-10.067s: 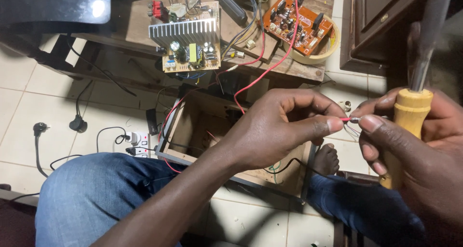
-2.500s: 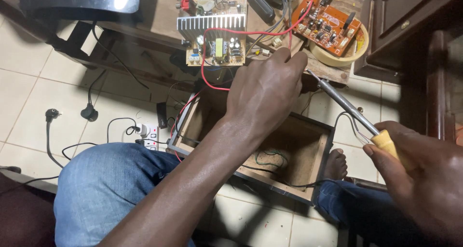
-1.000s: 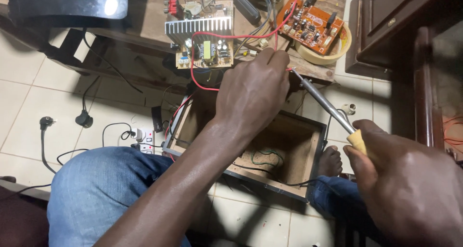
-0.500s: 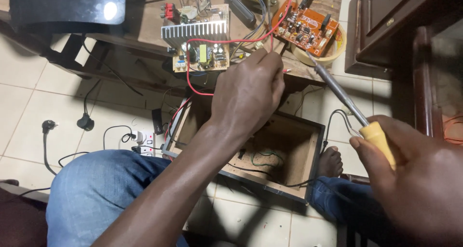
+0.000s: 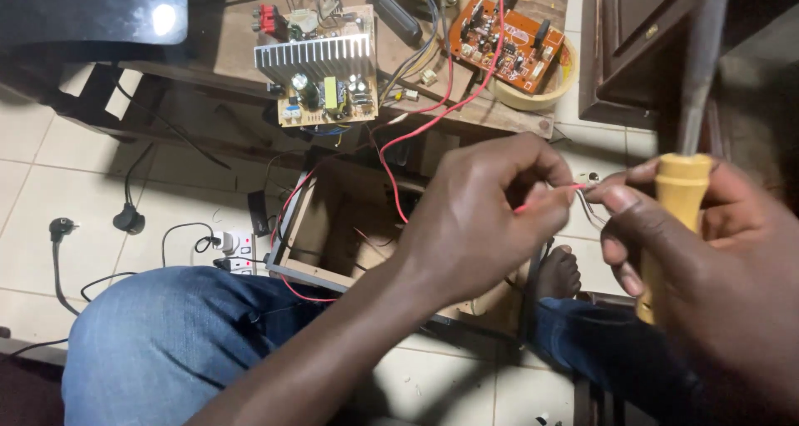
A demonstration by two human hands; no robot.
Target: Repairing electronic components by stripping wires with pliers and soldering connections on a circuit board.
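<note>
My left hand [image 5: 483, 218] pinches the end of a red wire [image 5: 416, 122] that runs up to the low wooden table [image 5: 499, 114]. My right hand [image 5: 707, 260] grips a tool with a yellow handle [image 5: 670, 218], its metal shaft [image 5: 703, 60] pointing up; the thumb and forefinger also touch the bare strands at the wire's tip [image 5: 583, 189]. Both hands meet above an open wooden box [image 5: 325, 218] on the floor. On the table lie a circuit board with a finned heatsink [image 5: 320, 64] and an orange circuit board [image 5: 508, 43].
A black-handled screwdriver [image 5: 391, 10] lies on the table. A white power strip [image 5: 237, 251] and black cables with plugs [image 5: 125, 218] lie on the tiled floor. A dark wooden cabinet [image 5: 632, 52] stands at right. My jeans-clad knees [image 5: 183, 343] frame the box; a bare foot [image 5: 558, 272] shows.
My left hand drew back from the boards on the table toward me, bringing the red wire's end. My right hand turned the yellow-handled tool upright and met the left at the wire tip.
</note>
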